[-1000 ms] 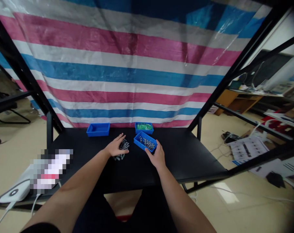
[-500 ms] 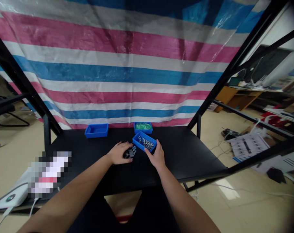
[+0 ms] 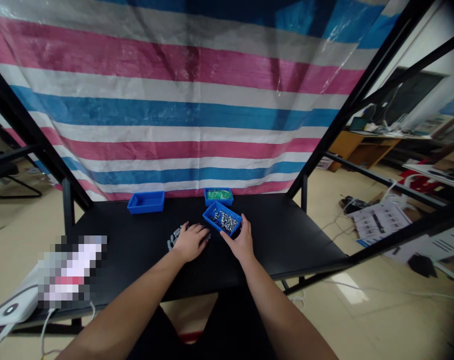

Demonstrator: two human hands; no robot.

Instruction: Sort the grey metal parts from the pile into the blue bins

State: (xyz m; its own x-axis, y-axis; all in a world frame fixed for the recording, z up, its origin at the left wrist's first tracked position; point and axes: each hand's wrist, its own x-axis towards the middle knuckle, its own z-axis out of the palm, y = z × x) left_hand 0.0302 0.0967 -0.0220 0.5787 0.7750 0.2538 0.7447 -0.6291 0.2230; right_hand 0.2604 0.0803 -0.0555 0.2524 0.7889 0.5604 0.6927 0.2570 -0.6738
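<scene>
My right hand (image 3: 243,242) grips the near right corner of a blue bin (image 3: 207,218), thumb on the front wall and fingers on the right side. Small shiny metal parts, which look like screws (image 3: 229,221), lie in that bin. Left of it, my left hand (image 3: 191,242) rests palm down on the table with its fingers spread. Small grey cylindrical pieces (image 3: 171,241) lie on the tabletop along the back of this hand. A few more dark pieces show by its fingertips, partly covered.
Behind stands another blue bin (image 3: 218,202) with green pieces. An empty blue bin (image 3: 146,209) sits at the back left of the black table (image 3: 287,235). A blurred-out device (image 3: 74,270) and a white power bank (image 3: 14,307) with cables lie at the left edge.
My left hand has moved right across the grey pieces, which now show on its left side instead of under its fingers. My right hand still holds the bin. The view has shifted slightly.
</scene>
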